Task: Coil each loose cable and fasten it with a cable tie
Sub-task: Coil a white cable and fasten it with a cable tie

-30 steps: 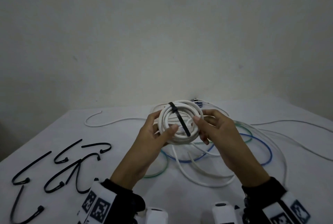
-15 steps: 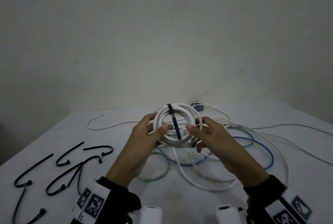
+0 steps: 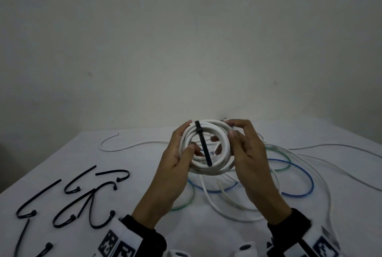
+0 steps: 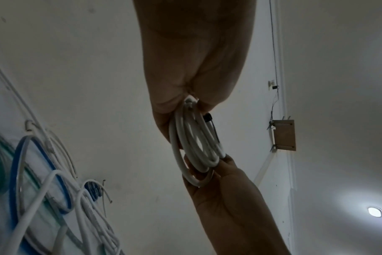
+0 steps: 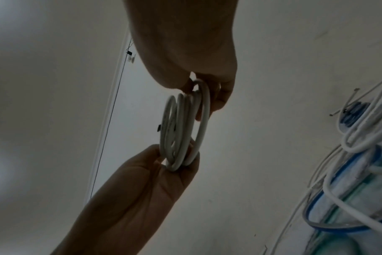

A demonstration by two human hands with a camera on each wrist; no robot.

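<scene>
White cable is held as a coil (image 3: 206, 149) in the air above the table (image 3: 144, 153), between the two hands and level with them, its flat face turned toward the head camera. A black tie (image 3: 203, 143) is wrapped over the coil's top rim, and its tail is seen running straight down across the open centre to the lower rim; whether it is cinched tight cannot be told. The left hand (image 3: 177, 165) is curled round the coil's left rim, thumb in front and fingers behind. The right hand (image 3: 246, 153) is clamped on the right rim in the same way. Neither hand is placed nearer; the coil is shared evenly, edge-on to each wrist camera.

Beneath the coil, loose white, blue and green cables (image 3: 289, 174) are spread in loops over the table's right half, so little bare surface is left there for setting anything down. Spare ties (image 3: 82, 194) are scattered well apart to the left, and bare table is offered between them and the left hand. A wall (image 3: 186, 50) stands behind the table's far edge.
</scene>
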